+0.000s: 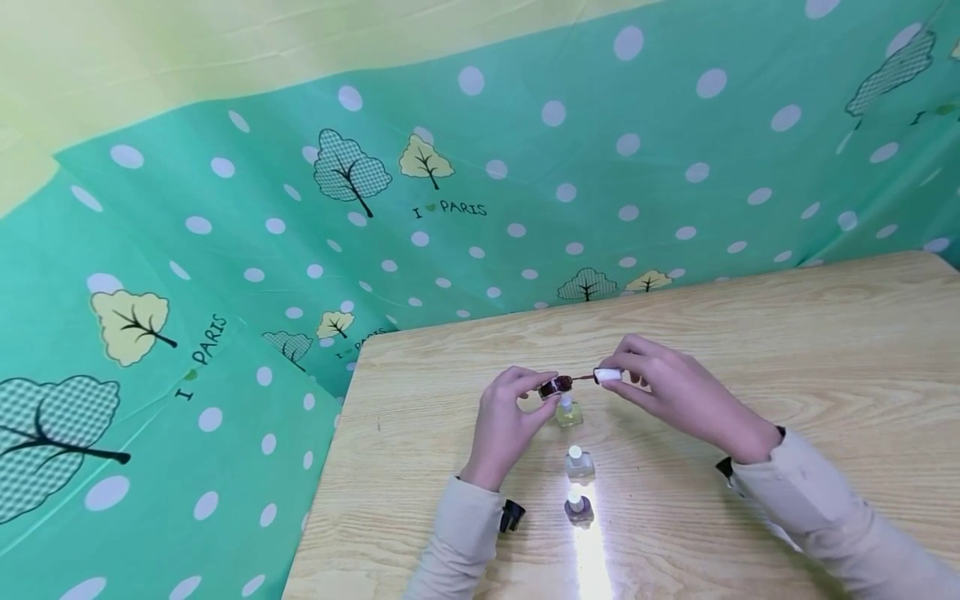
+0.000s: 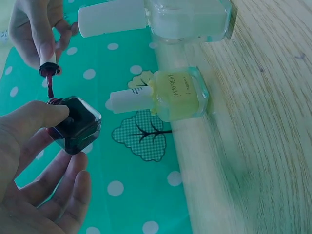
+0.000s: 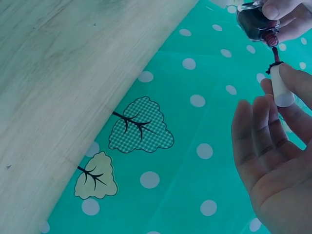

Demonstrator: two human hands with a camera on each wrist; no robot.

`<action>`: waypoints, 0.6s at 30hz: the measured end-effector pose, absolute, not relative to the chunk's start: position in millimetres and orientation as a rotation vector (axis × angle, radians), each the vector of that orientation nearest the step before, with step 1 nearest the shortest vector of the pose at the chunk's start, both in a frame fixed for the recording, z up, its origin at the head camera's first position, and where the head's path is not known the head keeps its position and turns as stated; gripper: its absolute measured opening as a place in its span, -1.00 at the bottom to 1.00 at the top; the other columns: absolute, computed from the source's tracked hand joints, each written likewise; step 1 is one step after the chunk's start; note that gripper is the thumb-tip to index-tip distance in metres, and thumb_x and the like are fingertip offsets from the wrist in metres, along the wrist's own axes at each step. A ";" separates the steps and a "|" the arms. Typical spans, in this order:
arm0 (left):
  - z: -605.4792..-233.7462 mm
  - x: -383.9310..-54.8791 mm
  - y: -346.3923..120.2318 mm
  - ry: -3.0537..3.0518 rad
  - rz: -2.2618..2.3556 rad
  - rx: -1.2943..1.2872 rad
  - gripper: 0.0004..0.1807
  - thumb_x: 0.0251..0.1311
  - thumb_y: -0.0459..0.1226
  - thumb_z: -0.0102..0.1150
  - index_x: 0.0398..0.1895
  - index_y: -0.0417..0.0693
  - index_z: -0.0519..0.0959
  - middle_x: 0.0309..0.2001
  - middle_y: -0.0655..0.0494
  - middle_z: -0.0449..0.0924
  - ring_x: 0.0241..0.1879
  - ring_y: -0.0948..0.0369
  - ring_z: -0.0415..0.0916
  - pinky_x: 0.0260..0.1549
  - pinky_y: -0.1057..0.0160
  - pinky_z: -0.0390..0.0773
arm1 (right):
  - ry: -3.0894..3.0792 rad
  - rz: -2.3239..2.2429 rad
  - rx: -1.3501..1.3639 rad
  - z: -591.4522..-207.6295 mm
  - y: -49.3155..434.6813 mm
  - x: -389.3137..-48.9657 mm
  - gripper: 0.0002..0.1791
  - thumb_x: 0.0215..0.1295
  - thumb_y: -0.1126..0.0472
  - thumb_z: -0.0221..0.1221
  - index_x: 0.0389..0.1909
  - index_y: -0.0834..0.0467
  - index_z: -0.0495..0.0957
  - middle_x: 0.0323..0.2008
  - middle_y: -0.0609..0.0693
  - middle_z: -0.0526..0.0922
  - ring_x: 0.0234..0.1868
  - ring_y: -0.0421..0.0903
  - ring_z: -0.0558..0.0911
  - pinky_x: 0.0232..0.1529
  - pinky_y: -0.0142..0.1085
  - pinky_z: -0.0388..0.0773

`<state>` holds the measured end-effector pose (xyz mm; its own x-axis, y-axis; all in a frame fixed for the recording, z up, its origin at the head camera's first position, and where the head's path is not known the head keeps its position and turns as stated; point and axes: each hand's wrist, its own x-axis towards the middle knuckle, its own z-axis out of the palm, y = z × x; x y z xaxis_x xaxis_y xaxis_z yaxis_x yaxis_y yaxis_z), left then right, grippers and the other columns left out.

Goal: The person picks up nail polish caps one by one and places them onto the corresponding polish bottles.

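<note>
My left hand (image 1: 506,417) pinches a small square glass bottle of dark red nail polish (image 2: 77,124), tipped sideways above the table. Between thumb and fingertips, my right hand (image 1: 671,392) holds the white brush cap (image 3: 282,87) of that polish. The red-coated brush (image 3: 276,54) reaches from the cap to the bottle's neck, its tip right at the opening. Just below the bottle in the head view, a yellow nail polish bottle (image 1: 569,413) with a white cap stands upright on the table.
Nearer to me stand a clear nail polish bottle (image 1: 580,465) and another white-capped bottle (image 1: 579,510), in line with the yellow one. The wooden table (image 1: 420,392) meets a green dotted cloth (image 1: 450,275) at its back and left edges.
</note>
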<state>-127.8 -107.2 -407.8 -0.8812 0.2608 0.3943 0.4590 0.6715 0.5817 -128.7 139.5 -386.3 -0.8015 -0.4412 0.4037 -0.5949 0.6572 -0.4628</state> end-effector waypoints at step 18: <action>-406.6 -126.2 -104.5 -2.569 -0.937 -0.617 -0.70 0.07 -0.21 0.47 -0.08 0.06 0.74 -0.18 0.16 0.69 -0.14 0.23 0.62 -0.07 0.26 0.62 | -2.647 0.809 0.860 -382.3 129.7 -128.4 -0.87 0.28 0.13 0.32 -0.19 0.03 0.70 -0.34 -0.24 0.50 -0.46 -0.33 0.41 -0.53 -0.48 0.41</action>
<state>-126.2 -104.5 -406.6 -0.8491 0.2808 0.4473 0.5029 0.6887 0.5223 -128.4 129.7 -382.3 -0.7969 -0.4669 0.3833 -0.6014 0.6730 -0.4306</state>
